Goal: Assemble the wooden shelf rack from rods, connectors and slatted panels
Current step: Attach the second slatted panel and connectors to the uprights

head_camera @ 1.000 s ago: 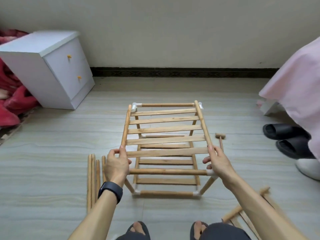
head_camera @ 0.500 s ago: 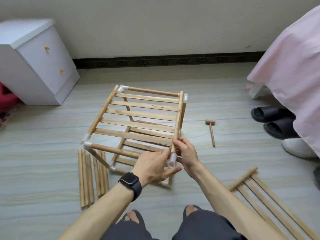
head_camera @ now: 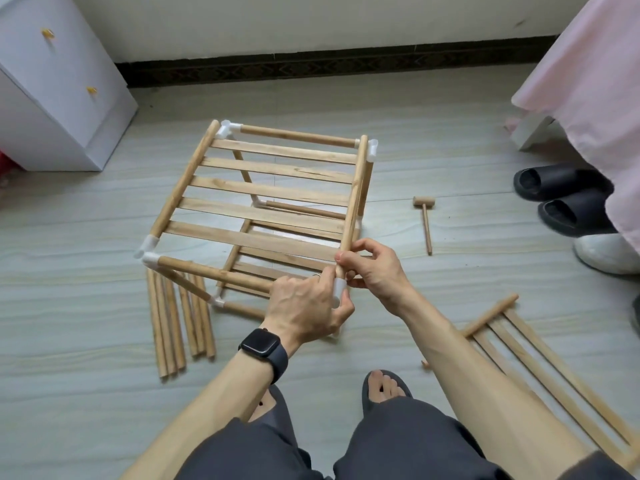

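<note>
Head view: the partly built shelf rack (head_camera: 298, 135) stands on the floor (head_camera: 104, 393) in front of the seated person, with both grips at its near right corner.

- Left grip (head_camera: 304, 306): fingers and thumb curled round the white connector (head_camera: 339, 289) at that corner. A dark smartwatch (head_camera: 263, 344) sits on the wrist.
- Right grip (head_camera: 375, 271): thumb and fingertips pinch the side rod (head_camera: 355, 195) of the upper slatted panel (head_camera: 270, 192) just above the connector. The right grip touches the left grip's fingers.
- Upper slatted panel: extends away from both grips, to the far connectors. A lower panel shows through its slats.
- Loose rods (head_camera: 180, 317): lie side by side on the floor, left of the left grip and partly beneath the rack's near left corner.
- Wooden mallet (head_camera: 425, 220): on the floor, right of and beyond the right grip, apart from the rack.
- Spare slatted panel (head_camera: 554, 375): flat on the floor, right of and nearer than the right grip, under the right forearm.
- White drawer cabinet (head_camera: 52, 81): far left of both grips.
- Black slippers (head_camera: 561, 199) and pink bedcover (head_camera: 595, 81): far right.
</note>
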`<state>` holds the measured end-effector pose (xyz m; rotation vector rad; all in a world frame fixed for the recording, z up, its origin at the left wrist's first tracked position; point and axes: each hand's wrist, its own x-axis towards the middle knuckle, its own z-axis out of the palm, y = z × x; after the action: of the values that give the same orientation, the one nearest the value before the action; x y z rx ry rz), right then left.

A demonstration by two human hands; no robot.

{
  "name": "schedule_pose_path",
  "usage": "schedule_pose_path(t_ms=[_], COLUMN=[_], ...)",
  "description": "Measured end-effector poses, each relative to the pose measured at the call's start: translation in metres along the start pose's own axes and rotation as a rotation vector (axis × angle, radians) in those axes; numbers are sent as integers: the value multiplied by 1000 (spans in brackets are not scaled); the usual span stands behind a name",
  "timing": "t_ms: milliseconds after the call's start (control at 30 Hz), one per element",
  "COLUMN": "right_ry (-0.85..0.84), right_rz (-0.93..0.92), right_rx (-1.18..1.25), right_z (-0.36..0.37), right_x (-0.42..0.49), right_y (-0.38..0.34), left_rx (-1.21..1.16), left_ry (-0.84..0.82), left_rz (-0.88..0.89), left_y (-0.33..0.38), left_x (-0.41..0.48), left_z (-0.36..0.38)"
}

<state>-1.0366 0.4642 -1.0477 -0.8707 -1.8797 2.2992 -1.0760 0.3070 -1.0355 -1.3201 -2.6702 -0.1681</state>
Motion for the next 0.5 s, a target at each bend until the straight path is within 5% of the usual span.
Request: schedule_pose_path(t_ms=[500], right_ry=[7], right_rz=[-49], right_rx=[44], right_z=[10], right_x=[-19], right_y=[10], left_rx=[11], left_ry=[50], left_rz=[-43], left_y=[1], left_x=[-7], left_z=[2])
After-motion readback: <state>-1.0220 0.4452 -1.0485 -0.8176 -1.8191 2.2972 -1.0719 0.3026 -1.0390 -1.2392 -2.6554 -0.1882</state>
